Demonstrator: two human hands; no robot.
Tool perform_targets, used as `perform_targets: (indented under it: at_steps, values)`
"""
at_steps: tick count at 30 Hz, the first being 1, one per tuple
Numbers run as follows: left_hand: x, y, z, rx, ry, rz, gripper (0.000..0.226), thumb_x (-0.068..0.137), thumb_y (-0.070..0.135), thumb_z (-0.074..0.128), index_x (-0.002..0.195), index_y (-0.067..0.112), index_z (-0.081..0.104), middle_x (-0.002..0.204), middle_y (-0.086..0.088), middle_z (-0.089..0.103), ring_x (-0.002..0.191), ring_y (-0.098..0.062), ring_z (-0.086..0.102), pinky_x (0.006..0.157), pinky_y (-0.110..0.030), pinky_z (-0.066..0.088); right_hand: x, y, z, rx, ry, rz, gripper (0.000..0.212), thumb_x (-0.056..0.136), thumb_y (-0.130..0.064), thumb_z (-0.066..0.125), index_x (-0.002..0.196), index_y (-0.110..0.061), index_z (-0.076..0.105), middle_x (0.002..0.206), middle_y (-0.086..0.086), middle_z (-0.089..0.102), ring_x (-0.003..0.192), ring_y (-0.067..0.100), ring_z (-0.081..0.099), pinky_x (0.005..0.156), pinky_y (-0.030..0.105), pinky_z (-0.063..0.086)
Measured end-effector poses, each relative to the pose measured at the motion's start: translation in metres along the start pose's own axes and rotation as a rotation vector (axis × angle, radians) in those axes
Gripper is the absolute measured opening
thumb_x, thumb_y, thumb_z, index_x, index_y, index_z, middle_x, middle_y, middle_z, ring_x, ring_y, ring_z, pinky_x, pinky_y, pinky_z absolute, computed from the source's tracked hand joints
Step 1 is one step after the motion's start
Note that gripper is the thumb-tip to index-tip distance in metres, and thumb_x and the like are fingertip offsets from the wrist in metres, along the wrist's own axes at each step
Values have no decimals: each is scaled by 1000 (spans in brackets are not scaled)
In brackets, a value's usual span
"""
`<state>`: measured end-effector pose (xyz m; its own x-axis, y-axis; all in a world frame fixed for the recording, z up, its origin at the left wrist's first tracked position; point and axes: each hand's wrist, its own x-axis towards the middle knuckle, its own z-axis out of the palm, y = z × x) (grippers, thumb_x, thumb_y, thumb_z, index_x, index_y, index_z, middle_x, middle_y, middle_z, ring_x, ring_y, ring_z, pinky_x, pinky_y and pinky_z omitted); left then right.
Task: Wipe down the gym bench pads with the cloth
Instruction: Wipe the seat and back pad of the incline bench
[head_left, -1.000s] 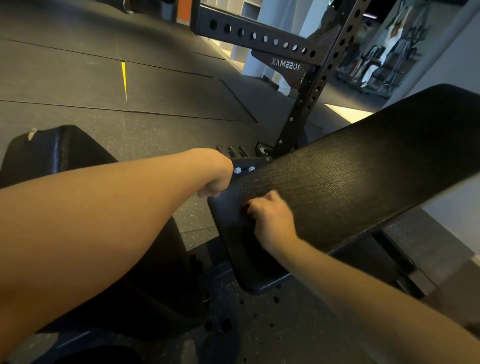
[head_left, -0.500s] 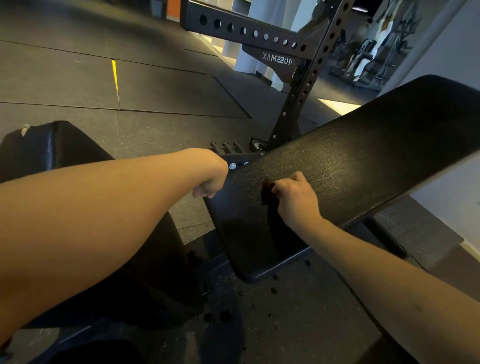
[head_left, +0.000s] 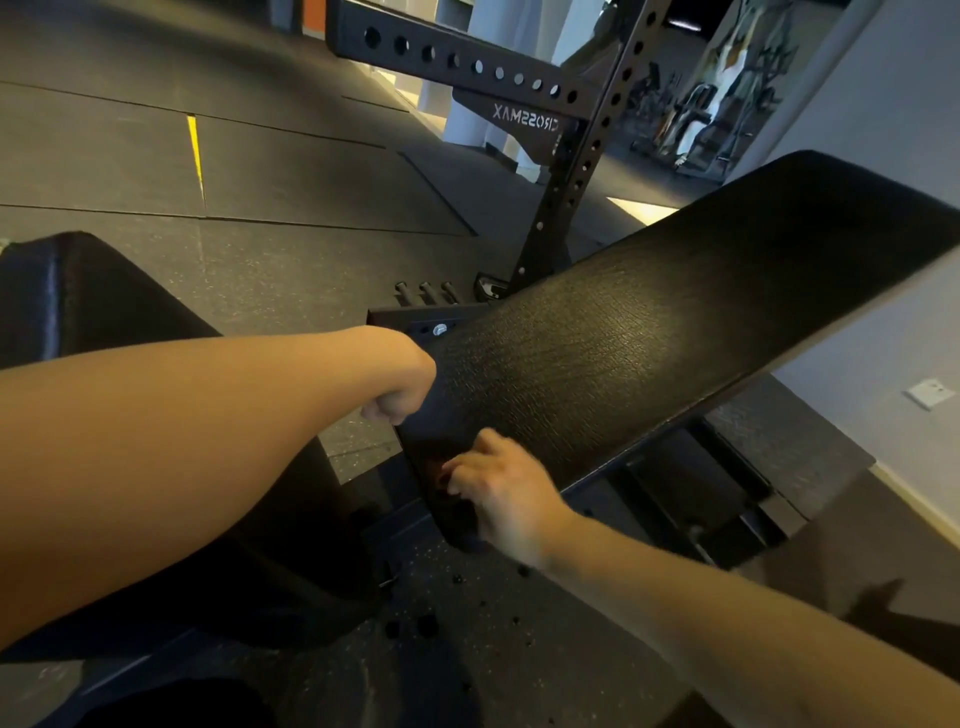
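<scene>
Back pad (head_left: 649, 353): black, textured, tilted; its low end is near the middle of the view and it rises toward the upper right.
Seat pad (head_left: 104, 301): black, at the left, partly behind the left forearm, apart from the back pad's low end.
Cloth (head_left: 435, 470): only a dark, faintly reddish patch on the back pad's low end, under the right fingers; it is hard to tell from the pad itself.
Right hand (head_left: 501, 493): on the low end of the back pad, blurred, knuckles up; its fingers are curled narrow, bunched on the cloth and pressing it against the pad.
Left hand (head_left: 400, 395): a fist touching the back pad's left edge, just above the right hand; the fingers are curled tight, but whether they hook round the edge I cannot tell.
Forearms: both bare, the left coming in from the left edge, the right from the lower right corner.
Rack (head_left: 571, 171): a black upright with rows of holes, behind the back pad, with a holed crossbeam (head_left: 452, 57) running to the upper left and mirrored white lettering under it.
Pegs (head_left: 426, 291): three short dark ones by the rack's foot.
Floor (head_left: 291, 171): dark rubber tiles with a thin yellow strip (head_left: 195, 150) in one seam.
Socket (head_left: 930, 392): white, low on the grey wall at the right.
</scene>
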<state>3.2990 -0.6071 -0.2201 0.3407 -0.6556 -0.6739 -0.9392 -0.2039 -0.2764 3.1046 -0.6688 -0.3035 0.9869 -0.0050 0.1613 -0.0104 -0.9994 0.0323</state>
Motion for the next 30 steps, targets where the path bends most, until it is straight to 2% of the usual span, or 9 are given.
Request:
perform_targets:
  at_steps: [2,4,7,12,15,18,24,28,30]
  values:
    - [2,3,1,-43,-23,10,50,105,2,44,154,9,36,143,-15,51,119,-28,56,98,-37,43,0,37,-22,-52,111,150,25,71,4,71,85,-16,71,91,-1,72,86,23,51,65,42,50]
    - [0,5,2,-116,0,-17,46,106,6,44,152,10,40,128,-12,54,99,-22,57,91,-34,42,-4,70,-41,-133,196,365,24,76,5,69,87,-15,74,93,-2,73,90,23,51,70,45,51]
    - [-3,9,1,-59,16,20,45,106,5,45,151,6,41,133,-15,54,114,-26,54,101,-37,42,-7,68,-41,-198,245,519,22,80,1,71,93,-17,75,103,-4,75,96,23,52,75,44,50]
    - [-6,20,5,233,-10,113,48,106,3,44,153,5,38,149,-17,46,136,-33,46,104,-38,40,-21,-10,7,-50,211,277,25,69,-6,76,89,-19,69,105,-5,70,93,23,52,68,44,48]
    - [-13,19,9,149,81,61,37,105,12,50,141,5,53,139,-11,58,129,-25,55,89,-29,43,-30,-50,28,25,154,144,16,77,-7,64,88,-18,68,102,-4,68,92,23,51,66,42,45]
    - [-15,16,11,-84,109,-6,34,106,16,50,137,3,55,124,-13,62,125,-24,59,91,-31,43,-25,-35,18,14,101,80,19,75,-5,71,90,-17,70,101,-2,70,92,24,53,70,41,46]
    - [-13,15,12,-142,25,-37,34,108,17,45,139,4,54,99,-3,63,105,-19,59,104,-35,44,-29,30,-23,-77,316,462,25,72,8,73,85,-14,73,92,-3,73,87,23,50,69,43,49]
    - [-9,4,15,-199,3,-50,36,107,13,47,142,7,52,132,-10,62,110,-22,61,95,-34,45,-45,-9,-5,-33,249,232,22,75,4,74,87,-15,70,108,-2,72,92,25,54,75,43,48]
    - [-7,-5,18,-217,-16,-78,35,107,15,48,140,6,55,129,-9,62,113,-24,61,99,-36,46,-56,-32,6,21,180,142,23,76,1,76,91,-14,70,114,-2,70,97,25,56,78,43,50]
